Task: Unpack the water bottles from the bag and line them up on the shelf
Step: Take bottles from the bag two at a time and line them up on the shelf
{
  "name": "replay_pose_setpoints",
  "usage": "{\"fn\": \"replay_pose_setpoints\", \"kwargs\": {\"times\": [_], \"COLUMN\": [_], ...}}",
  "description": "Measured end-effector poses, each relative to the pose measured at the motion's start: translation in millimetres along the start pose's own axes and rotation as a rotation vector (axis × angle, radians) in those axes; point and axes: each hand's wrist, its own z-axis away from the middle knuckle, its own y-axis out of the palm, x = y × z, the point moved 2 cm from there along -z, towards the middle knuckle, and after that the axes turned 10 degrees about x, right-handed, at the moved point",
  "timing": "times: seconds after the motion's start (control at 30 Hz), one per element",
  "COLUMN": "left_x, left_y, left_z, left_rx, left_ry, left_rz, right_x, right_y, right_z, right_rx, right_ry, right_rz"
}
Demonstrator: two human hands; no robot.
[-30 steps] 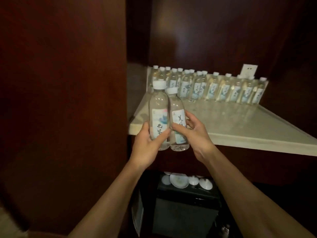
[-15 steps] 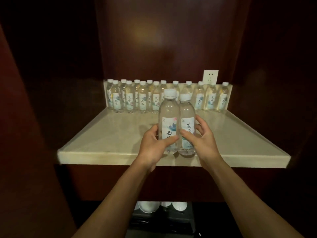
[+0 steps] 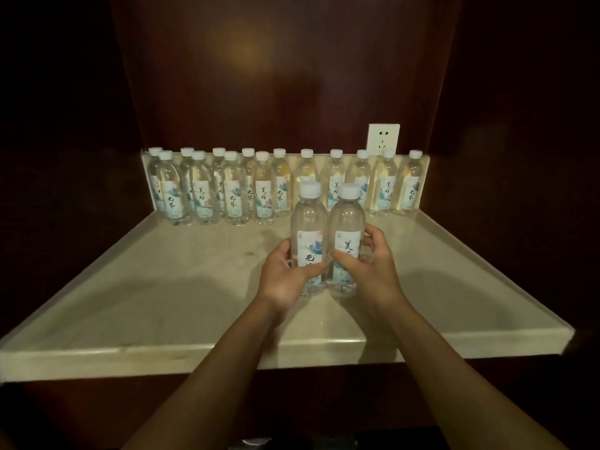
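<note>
left hand (image 3: 285,274) holds left bottle (image 3: 308,235) | right hand (image 3: 370,267) holds right bottle (image 3: 346,235) | both upright | row (image 3: 266,186) lies straight ahead on shelf (image 3: 162,287)

You see clear glossy plastic bottles (image 3: 328,228) with paper-looking labels, a smooth pale stone-like shelf (image 3: 162,287), and polished dark wood panels (image 3: 259,76).

Two bottles (image 3: 328,238) stand side by side, touching, on the middle of the shelf (image 3: 136,303). The left hand (image 3: 285,274) holds the left one and the right hand (image 3: 370,264) holds the right one. Far behind them, a row of bottles (image 3: 357,180) lines the back of the shelf. At the far left, four more bottles (image 3: 217,190) stand just in front of that row. A socket (image 3: 383,139) sits on the wall above the row, to the right.
</note>
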Motion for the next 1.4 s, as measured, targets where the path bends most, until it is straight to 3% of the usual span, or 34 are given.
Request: {"fn": "replay_pose_setpoints", "kwargs": {"times": [0.2, 0.37, 0.73, 0.87, 1.03, 1.27, 1.4], "left_x": [1.0, 4.9, 20.5, 27.5, 31.2, 26.4, 27.2], "left_y": [-22.4, -36.1, -56.1, -57.3, -56.7, -54.7, -48.9], "left_z": [-59.5, -101.0, -162.8, -178.7, -190.1, -198.7, -200.3], "left_rx": [-0.002, 0.028, 0.006, -0.009, -0.035, -0.119, -0.235], "left_ry": [-0.007, -0.013, 0.025, 0.043, 0.027, 0.073, 0.082], "left_rz": [-0.004, 0.012, -0.033, 0.007, 0.011, -0.341, -0.677], "right_x": [-18.5, -17.3, -34.3, -39.6, -62.6, -65.0, -73.0], "right_y": [20.6, 21.6, 33.6, 28.7, 31.9, 32.6, 29.4], "right_z": [-52.1, -95.0, -146.6, -165.9, -180.2, -190.8, -193.0], "right_rx": [0.01, 0.072, 0.106, 0.132, 0.053, 0.041, 0.061], "right_ry": [0.076, 0.059, 0.08, 0.059, 0.068, 0.059, 0.029], "right_rz": [-0.175, 0.041, 0.067, 0.18, -0.054, -0.091, 0.094]}}
